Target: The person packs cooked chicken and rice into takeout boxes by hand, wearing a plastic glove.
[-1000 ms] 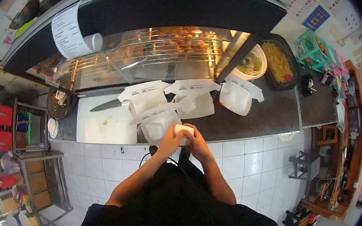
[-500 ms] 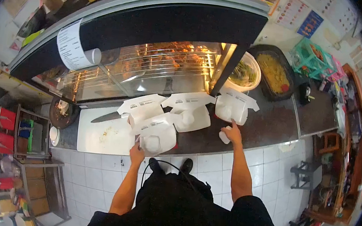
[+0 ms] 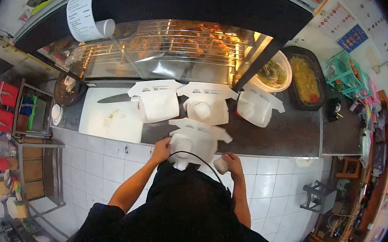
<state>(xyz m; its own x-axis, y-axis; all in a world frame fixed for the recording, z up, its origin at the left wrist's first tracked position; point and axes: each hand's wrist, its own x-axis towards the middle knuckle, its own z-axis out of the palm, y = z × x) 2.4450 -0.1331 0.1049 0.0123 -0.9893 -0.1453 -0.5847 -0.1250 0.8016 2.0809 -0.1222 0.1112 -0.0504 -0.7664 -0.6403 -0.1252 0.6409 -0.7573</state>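
My left hand (image 3: 161,150) grips the left edge of an open white paper takeaway box (image 3: 208,146) at the counter's front edge. A pale rounded lump (image 3: 182,144) sits inside that box. In my right hand (image 3: 233,165), to the right of the box, is a small white rounded packet (image 3: 220,165); its contents cannot be made out. Behind stand more open boxes with printed lids up: a left box (image 3: 159,106) with no lump visible, a middle box (image 3: 213,116) and a right box (image 3: 259,115), each holding a similar white lump.
A white cutting board (image 3: 107,128) with a knife (image 3: 115,98) lies at left. A lit glass food warmer (image 3: 162,65) rises behind the boxes. At right are a white tub (image 3: 283,74), a black tray of yellow food (image 3: 306,81) and green baskets (image 3: 345,73).
My left hand has moved right with the front box, drawing it toward me, apart from the left box. My right hand has come down and left with the packet, away from the right box.
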